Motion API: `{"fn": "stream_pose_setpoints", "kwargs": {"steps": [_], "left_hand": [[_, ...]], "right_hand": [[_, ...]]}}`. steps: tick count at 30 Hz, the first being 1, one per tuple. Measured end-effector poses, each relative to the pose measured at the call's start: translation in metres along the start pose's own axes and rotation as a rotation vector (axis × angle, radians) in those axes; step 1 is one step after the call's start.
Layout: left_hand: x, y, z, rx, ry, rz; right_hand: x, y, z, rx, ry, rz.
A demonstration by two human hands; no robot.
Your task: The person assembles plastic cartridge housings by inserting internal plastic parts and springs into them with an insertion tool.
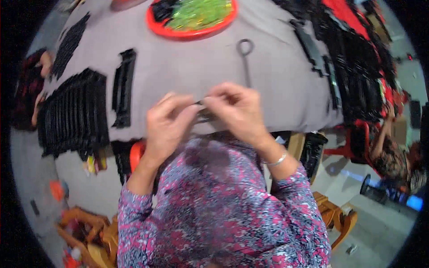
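My left hand (166, 123) and my right hand (241, 112) meet above the near edge of the table, fingertips pinched close together. Between them shows a bit of something small and dark, too blurred to name. Just beyond my right hand, a thin dark rod with a ring-shaped end (245, 47) lies on the grey cloth (187, 67); its lower part is hidden behind that hand. Farther off stands a round red tray (154, 30) holding green shiny pieces (203, 15) and some black ones (163, 10).
Left of my hands lie a short stack of black strips (124, 87) and a wide row of them (73, 109). More black packs (357, 71) cover the right side. Other people sit at both sides, one by a red chair (357, 138). Wooden furniture (89, 232) stands behind at left.
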State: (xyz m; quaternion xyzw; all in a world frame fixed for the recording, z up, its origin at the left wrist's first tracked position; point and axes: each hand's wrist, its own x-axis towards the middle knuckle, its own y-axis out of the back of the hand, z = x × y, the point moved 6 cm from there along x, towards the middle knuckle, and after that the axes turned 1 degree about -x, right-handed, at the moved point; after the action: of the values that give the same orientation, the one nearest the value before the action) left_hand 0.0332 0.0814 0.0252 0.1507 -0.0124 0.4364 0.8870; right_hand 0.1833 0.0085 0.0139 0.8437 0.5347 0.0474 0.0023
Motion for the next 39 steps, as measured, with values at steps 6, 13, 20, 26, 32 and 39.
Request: {"fn": "stream_pose_setpoints", "kwargs": {"steps": [6,13,20,26,32,39], "left_hand": [[0.009,0.009,-0.009,0.230,-0.089,-0.078],[0.007,0.008,-0.028,0.392,-0.103,-0.263],[0.004,-0.014,-0.026,0.312,-0.215,-0.183],[0.002,-0.022,-0.024,0.297,-0.111,-0.153],[0.003,-0.027,-0.027,0.260,-0.127,-0.163],[0.003,-0.027,-0.027,0.271,-0.127,-0.165]], "right_hand": [[0.005,0.037,0.002,0.046,-0.227,0.097],[-0.010,0.035,0.014,-0.002,-0.274,0.138],[-0.026,0.032,0.013,-0.127,-0.323,0.152],[-0.033,0.036,0.024,-0.167,-0.319,0.179],[-0.033,0.035,0.027,-0.271,-0.395,0.237],[-0.034,0.039,0.031,-0.386,-0.281,0.304]]}}
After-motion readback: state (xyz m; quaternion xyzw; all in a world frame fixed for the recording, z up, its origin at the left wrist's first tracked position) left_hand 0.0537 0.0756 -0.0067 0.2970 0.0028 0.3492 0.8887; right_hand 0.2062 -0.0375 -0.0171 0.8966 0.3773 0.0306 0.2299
